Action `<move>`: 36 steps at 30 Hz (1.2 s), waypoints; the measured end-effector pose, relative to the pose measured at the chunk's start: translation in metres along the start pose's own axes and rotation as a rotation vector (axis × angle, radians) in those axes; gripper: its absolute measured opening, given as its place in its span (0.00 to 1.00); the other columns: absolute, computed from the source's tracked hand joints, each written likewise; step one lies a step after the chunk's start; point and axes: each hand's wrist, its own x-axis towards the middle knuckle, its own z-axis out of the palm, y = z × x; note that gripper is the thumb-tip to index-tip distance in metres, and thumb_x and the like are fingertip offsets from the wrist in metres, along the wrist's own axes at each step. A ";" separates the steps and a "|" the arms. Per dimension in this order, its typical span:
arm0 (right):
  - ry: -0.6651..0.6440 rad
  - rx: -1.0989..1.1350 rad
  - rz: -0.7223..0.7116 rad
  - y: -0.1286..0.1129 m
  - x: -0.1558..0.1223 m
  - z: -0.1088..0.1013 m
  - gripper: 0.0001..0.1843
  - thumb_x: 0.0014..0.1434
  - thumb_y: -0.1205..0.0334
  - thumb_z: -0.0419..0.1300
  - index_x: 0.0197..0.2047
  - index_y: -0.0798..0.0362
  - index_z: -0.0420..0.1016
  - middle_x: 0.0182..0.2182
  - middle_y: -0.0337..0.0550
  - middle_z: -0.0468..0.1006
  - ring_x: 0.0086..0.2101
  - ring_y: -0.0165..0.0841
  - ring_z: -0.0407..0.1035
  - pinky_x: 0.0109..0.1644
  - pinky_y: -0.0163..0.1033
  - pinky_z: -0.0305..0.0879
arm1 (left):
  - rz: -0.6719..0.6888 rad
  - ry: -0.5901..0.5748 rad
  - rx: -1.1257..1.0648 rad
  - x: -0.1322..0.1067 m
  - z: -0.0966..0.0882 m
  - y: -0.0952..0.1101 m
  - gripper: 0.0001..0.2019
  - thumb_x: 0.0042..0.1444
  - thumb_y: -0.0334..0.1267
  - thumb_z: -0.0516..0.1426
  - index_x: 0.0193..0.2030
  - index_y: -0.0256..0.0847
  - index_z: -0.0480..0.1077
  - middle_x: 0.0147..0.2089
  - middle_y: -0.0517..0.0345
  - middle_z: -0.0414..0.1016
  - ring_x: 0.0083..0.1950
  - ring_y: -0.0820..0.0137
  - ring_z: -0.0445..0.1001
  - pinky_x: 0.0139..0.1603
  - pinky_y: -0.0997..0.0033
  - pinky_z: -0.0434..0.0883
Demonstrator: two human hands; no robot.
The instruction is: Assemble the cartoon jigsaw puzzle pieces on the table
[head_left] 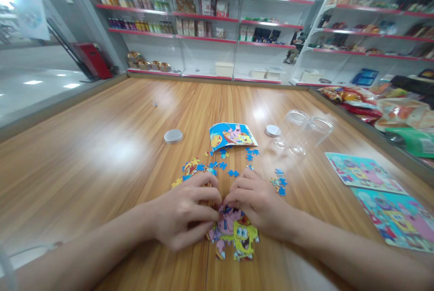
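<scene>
A partly joined jigsaw puzzle (pixel 242 236) with a yellow and a pink cartoon figure lies flat on the table in front of me. My left hand (pixel 190 209) is closed at its upper left edge, the thumb and fingertips touching it. Against the top edge, my right hand (pixel 259 202) has its fingers bent and pinched together. The fingertips of both hands nearly meet, and any single piece between them is hidden. Loose jigsaw pieces (pixel 233 173) lie beyond my hands, with a small group of blue pieces (pixel 280 182) to the right. Behind them is a curved picture card (pixel 233 136).
A silver lid (pixel 173 135) lies at the left, another lid (pixel 273 131) at the right beside clear jars (pixel 317 132). Two picture sheets (pixel 366 172) overlap near the right table edge. Packaged goods (pixel 359 101) lie past that edge, and stocked shelves (pixel 206 15) stand behind the wooden table (pixel 84 182).
</scene>
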 end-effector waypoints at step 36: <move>-0.064 -0.084 -0.164 0.000 -0.014 -0.016 0.15 0.57 0.74 0.54 0.40 0.52 0.80 0.29 0.43 0.76 0.33 0.35 0.68 0.40 0.43 0.59 | -0.021 0.017 0.018 -0.001 0.000 -0.002 0.17 0.59 0.26 0.55 0.54 0.36 0.73 0.41 0.46 0.74 0.43 0.62 0.69 0.52 0.50 0.71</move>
